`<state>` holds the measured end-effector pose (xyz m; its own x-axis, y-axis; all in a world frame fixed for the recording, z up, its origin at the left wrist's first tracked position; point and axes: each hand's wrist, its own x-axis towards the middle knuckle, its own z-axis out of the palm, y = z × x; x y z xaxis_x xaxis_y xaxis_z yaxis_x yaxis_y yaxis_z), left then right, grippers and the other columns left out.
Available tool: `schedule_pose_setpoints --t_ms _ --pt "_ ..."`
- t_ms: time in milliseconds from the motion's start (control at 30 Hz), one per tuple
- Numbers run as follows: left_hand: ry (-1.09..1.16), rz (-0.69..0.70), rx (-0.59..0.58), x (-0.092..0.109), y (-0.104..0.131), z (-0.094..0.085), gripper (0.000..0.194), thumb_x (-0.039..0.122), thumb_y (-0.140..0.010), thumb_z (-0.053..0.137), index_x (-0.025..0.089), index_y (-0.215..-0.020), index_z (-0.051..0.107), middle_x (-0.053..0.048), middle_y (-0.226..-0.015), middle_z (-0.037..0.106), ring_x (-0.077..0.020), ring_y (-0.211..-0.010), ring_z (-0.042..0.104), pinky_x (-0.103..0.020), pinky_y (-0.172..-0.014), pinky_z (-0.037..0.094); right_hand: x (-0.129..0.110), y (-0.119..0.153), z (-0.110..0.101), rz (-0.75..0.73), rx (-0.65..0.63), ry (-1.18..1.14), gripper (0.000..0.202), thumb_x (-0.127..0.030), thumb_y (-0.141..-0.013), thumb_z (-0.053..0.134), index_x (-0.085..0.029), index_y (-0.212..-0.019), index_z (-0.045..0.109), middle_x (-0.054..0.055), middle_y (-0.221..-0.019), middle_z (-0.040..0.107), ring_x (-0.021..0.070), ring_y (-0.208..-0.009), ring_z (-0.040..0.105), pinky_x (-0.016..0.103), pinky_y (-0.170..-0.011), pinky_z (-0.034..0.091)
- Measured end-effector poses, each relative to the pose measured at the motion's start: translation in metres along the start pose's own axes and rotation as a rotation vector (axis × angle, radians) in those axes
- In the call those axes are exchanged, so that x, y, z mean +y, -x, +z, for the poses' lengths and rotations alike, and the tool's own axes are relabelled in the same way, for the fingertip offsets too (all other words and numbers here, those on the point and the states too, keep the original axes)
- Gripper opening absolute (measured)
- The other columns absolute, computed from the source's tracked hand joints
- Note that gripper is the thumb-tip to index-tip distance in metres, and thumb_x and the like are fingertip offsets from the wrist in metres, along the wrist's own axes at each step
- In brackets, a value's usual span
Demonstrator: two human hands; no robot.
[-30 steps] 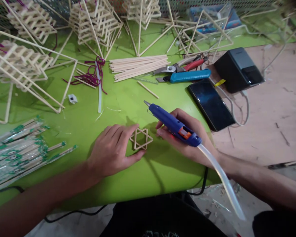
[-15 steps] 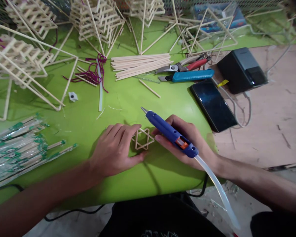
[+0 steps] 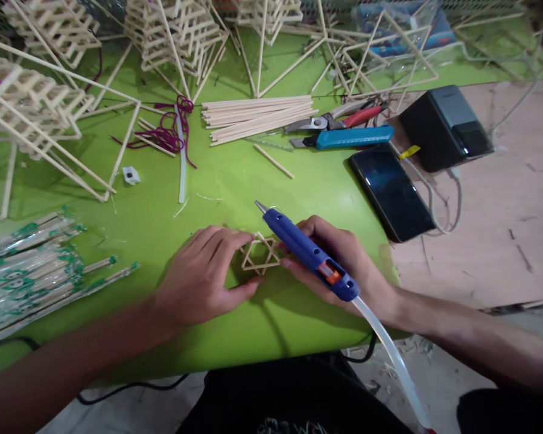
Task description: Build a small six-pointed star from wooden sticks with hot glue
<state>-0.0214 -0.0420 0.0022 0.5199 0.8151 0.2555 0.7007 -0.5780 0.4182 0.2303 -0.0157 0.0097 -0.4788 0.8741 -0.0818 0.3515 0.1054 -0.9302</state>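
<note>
A small six-pointed star of thin wooden sticks [image 3: 256, 266] is at the front of the green table. My left hand [image 3: 199, 271] grips its left side, with the fingers at the top and the thumb at the bottom. In my right hand [image 3: 353, 253] is a blue glue gun [image 3: 294, 241], its metal nozzle pointing up and left, beyond the star. A long translucent glue stick [image 3: 384, 337] trails from the gun's rear. The fingertips of my right hand are close to the star's right point; whether they touch it is hidden by the gun.
Loose wooden sticks [image 3: 257, 117], pliers [image 3: 330, 120], a blue utility knife [image 3: 353, 138] and a phone [image 3: 391, 193] lie beyond my hands. A black box-shaped device [image 3: 443, 129] stands right. Purple cord [image 3: 167, 135], wrapped chopsticks [image 3: 27, 271] and stick lattices [image 3: 31, 108] occupy the left.
The star has turned in my left hand and now sits at a different angle. The glue gun has shifted slightly left and down with my right hand.
</note>
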Motion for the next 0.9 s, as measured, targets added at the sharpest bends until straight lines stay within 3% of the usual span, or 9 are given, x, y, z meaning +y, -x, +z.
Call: schedule_pose_setpoints --t_ms 400,567,767,900 --pt "-0.004 0.022 0.010 0.000 0.001 -0.001 0.041 0.031 -0.086 0.070 0.019 -0.121 0.053 -0.013 -0.109 0.069 -0.0306 -0.102 0.066 -0.050 -0.089 0.057 -0.008 -0.005 0.004 -0.029 -0.015 0.045 0.034 -0.005 -0.070 0.067 -0.023 -0.094 0.051 -0.005 -0.077 0.060 0.0089 -0.059 0.046 0.026 -0.055 0.037" --pt "0.006 0.023 -0.004 -0.001 0.000 -0.002 0.038 0.029 -0.087 0.068 0.019 -0.120 0.051 -0.012 -0.110 0.069 -0.0294 -0.101 0.065 -0.050 -0.088 0.057 -0.005 -0.005 0.005 -0.025 -0.007 0.058 0.033 -0.008 -0.073 0.069 -0.023 -0.096 0.051 -0.004 -0.083 0.065 0.0099 -0.063 0.051 0.027 -0.058 0.041" --pt "0.154 0.038 -0.073 -0.008 -0.001 -0.006 0.059 0.018 -0.085 0.065 0.018 -0.139 0.043 -0.015 -0.132 0.062 -0.0296 -0.123 0.059 -0.050 -0.106 0.052 0.000 -0.005 0.002 -0.011 0.057 0.053 0.029 -0.020 -0.080 0.074 -0.024 -0.101 0.054 0.002 -0.100 0.071 0.0150 -0.076 0.063 0.031 -0.067 0.049" --pt "0.154 -0.023 -0.058 -0.011 -0.001 -0.005 0.071 0.034 -0.084 0.074 0.019 -0.144 0.039 -0.015 -0.129 0.061 -0.0317 -0.120 0.059 -0.052 -0.103 0.052 -0.002 -0.007 0.001 -0.049 0.038 0.094 0.032 -0.016 -0.078 0.074 -0.023 -0.100 0.053 0.000 -0.091 0.068 0.0133 -0.070 0.059 0.029 -0.062 0.046"
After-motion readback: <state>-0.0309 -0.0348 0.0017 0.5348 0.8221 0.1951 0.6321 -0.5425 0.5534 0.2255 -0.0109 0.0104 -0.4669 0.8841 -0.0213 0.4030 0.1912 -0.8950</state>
